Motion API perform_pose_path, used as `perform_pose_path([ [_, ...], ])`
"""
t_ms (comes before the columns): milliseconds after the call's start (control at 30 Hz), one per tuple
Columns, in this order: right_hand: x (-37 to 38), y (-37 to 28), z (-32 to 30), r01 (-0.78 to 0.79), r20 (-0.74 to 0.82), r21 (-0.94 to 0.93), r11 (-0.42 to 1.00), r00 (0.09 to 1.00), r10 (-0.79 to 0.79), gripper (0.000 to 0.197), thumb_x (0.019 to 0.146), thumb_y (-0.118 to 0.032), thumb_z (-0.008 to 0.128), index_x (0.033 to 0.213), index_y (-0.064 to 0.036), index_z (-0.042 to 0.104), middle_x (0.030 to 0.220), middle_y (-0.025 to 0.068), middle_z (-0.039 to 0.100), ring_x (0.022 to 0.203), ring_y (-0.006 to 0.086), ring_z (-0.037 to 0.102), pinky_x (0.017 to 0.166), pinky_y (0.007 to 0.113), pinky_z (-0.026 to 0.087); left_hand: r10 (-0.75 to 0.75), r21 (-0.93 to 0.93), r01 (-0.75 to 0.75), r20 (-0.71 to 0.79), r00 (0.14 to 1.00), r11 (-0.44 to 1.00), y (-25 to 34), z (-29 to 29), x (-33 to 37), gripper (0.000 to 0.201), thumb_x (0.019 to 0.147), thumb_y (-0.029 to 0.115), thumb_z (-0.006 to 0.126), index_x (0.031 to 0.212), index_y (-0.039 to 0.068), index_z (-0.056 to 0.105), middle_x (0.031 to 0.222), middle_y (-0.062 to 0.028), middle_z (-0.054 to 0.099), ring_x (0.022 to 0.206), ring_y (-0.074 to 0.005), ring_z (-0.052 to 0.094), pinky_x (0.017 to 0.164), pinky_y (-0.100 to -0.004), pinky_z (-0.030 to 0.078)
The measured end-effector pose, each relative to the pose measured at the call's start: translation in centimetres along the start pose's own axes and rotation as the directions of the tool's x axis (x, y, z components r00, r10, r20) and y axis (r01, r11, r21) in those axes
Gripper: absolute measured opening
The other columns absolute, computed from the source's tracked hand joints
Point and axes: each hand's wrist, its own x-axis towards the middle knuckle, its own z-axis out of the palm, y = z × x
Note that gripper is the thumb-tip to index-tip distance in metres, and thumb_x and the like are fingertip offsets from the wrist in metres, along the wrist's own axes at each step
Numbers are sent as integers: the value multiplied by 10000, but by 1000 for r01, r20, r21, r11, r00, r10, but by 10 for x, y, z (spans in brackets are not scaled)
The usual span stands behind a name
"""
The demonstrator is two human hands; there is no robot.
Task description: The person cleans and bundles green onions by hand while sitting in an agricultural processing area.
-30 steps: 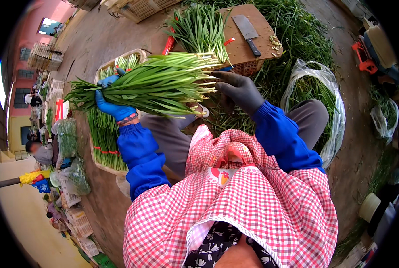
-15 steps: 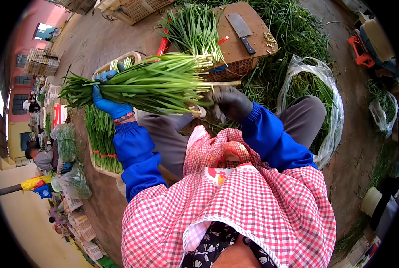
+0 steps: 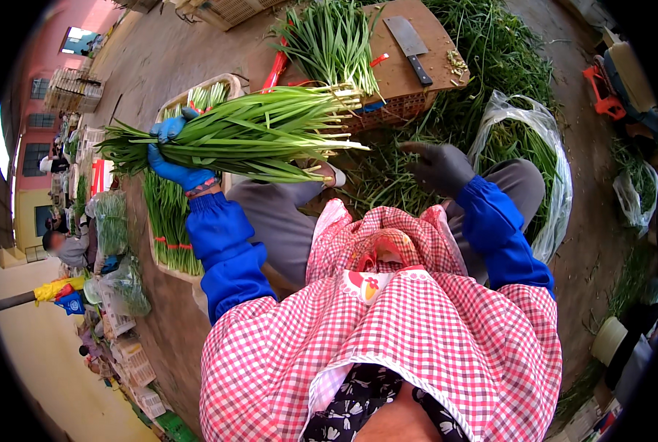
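My left hand [image 3: 174, 153], in a blue glove, is closed round the leafy end of a large loose bunch of garlic chives [image 3: 262, 132]. The bunch lies level in the air, its pale cut stems pointing right, a few sticking out past the others. My right hand [image 3: 441, 168], in a dark grey glove, is apart from the bunch, above green trimmings by my right knee. Its index finger stretches left, the other fingers are partly hidden, and nothing shows in it. Beyond the bunch, more chives [image 3: 332, 44] lie on a brown board [image 3: 388, 70] beside a cleaver [image 3: 406, 46].
A long pale crate [image 3: 238, 82] at my left holds chives tied with red bands [image 3: 170, 246]. The board rests on a brown basket [image 3: 391, 114]. Loose greens [image 3: 491, 51] heap behind it. At my right stands a clear plastic bag [image 3: 561, 184] of greens.
My right hand has moved right, away from the stem ends. The long thick stalk beside it no longer shows there. My left hand still holds the bunch in nearly the same place.
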Motion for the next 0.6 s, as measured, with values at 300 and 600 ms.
perform_pose_path([
  [300,39,-75,-3,-32,5,855,517,999,53,281,830,-249,556,927,10,605,567,65,566,431,110,518,403,238,409,-98,-69,102,52,994,992,-33,35,4,54,723,141,521,756,99,516,662,21,486,694,-137,491,978,-430,297],
  [600,-16,-65,-37,225,-479,873,-434,569,-669,304,833,-239,506,715,32,575,507,98,536,419,152,504,465,283,442,-46,-83,44,-21,999,996,-16,-10,-2,46,730,138,508,724,95,492,670,20,481,693,-137,487,982,-445,283],
])
